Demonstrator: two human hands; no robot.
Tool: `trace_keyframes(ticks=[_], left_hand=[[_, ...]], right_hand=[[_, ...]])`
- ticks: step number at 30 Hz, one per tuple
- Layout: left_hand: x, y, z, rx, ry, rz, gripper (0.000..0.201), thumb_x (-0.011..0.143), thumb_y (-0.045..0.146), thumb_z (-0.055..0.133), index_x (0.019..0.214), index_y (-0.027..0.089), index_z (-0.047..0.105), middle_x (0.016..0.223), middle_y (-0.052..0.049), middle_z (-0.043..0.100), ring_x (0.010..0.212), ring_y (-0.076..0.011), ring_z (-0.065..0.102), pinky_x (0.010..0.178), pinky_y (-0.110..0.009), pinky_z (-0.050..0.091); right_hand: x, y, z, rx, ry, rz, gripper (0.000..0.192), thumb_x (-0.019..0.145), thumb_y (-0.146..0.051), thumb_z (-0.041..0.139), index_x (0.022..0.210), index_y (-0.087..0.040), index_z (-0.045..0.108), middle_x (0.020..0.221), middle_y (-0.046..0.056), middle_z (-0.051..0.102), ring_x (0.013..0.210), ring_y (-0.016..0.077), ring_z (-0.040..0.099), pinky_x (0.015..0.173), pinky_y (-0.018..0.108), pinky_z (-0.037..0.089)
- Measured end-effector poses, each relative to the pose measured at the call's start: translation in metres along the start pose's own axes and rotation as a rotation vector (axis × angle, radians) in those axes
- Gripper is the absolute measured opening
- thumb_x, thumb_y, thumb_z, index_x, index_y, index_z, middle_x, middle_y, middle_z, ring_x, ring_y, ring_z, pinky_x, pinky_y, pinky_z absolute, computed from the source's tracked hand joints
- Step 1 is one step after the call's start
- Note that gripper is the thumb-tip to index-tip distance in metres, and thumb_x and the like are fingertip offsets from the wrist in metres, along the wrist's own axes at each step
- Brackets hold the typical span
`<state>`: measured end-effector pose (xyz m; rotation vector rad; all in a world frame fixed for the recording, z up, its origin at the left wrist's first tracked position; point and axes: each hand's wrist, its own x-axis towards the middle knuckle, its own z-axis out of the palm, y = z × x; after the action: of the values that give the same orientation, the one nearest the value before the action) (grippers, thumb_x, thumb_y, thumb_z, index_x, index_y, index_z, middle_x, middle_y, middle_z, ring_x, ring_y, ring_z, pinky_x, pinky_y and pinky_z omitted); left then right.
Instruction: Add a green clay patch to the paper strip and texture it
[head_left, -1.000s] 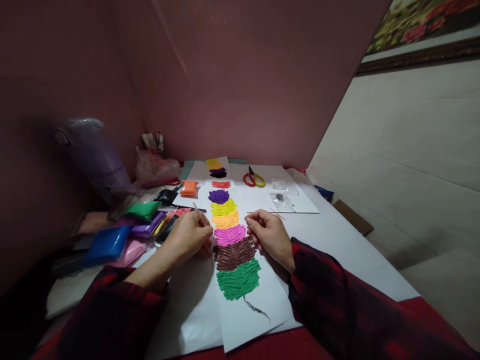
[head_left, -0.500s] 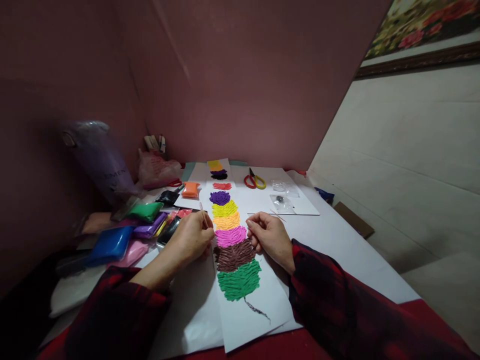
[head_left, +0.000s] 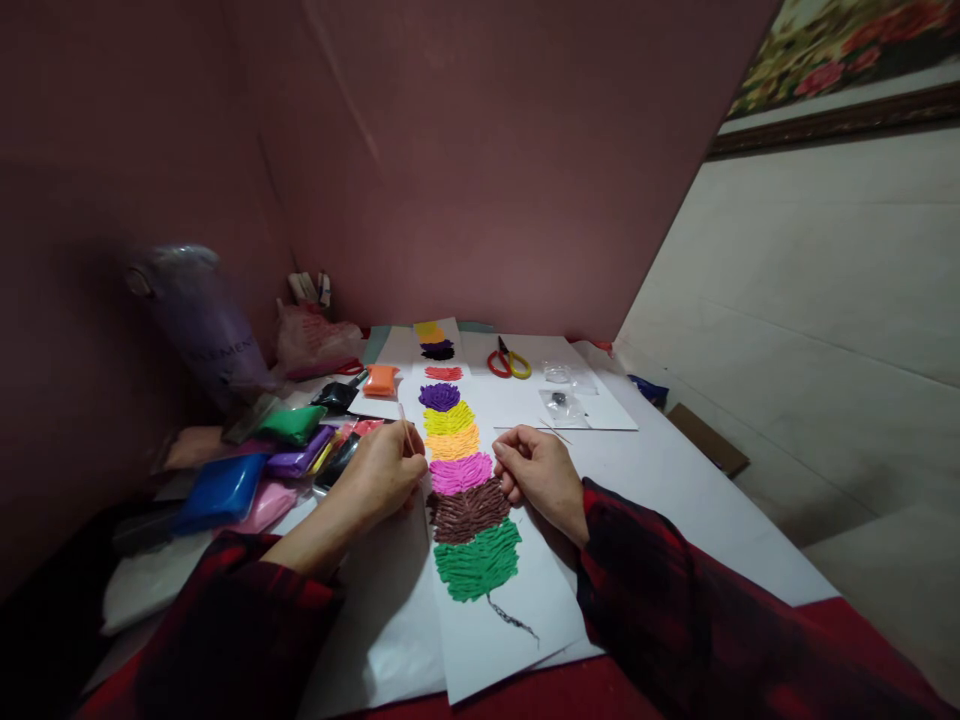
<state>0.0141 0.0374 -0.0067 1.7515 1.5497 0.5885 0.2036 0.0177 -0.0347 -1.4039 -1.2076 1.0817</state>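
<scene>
A long white paper strip lies in front of me, covered with textured clay bands in green, brown, pink, orange, yellow and purple. A thin black line trails from the green band. My left hand is left of the pink band, its fingers closed around a thin pale stick that points up. On the other side, my right hand rests at the strip's edge by the pink and brown bands, thumb and forefinger pinched. Whatever sits in that pinch is too small to make out.
Bagged clay packs, among them blue and green, crowd the left side. An orange pack lies farther back. Scissors with red and yellow handles and a clear bag lie behind my right hand. A purple bottle-like object stands far left.
</scene>
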Motion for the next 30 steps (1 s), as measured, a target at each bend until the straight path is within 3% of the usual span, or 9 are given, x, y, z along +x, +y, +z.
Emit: trace_keyframes(ticks=[25,30], left_hand=[[0.0037,-0.0037,-0.0019,0.072,0.092,-0.026,0.014,0.064,0.010,0.047,0.073,0.020,0.050,0.046,0.004,0.057,0.041,-0.0150,0.057,0.044,-0.022,0.038],[0.0031,-0.0019,-0.0049,0.027,0.100,-0.040,0.014,0.065,0.007,0.048,0.071,0.020,0.049,0.041,0.005,0.053,0.036,-0.0144,0.055,0.039,-0.021,0.036]], right_hand=[[0.0002,-0.0018,0.0004,-0.027,0.005,0.015,0.014,0.082,-0.016,0.052,0.068,-0.016,0.054,0.047,-0.006,0.056,0.032,0.0061,0.050,0.029,0.014,0.041],[0.0002,-0.0018,0.0003,-0.028,0.003,0.018,0.015,0.083,-0.016,0.052,0.068,-0.016,0.054,0.047,-0.006,0.056,0.032,0.0064,0.051,0.029,0.014,0.041]])
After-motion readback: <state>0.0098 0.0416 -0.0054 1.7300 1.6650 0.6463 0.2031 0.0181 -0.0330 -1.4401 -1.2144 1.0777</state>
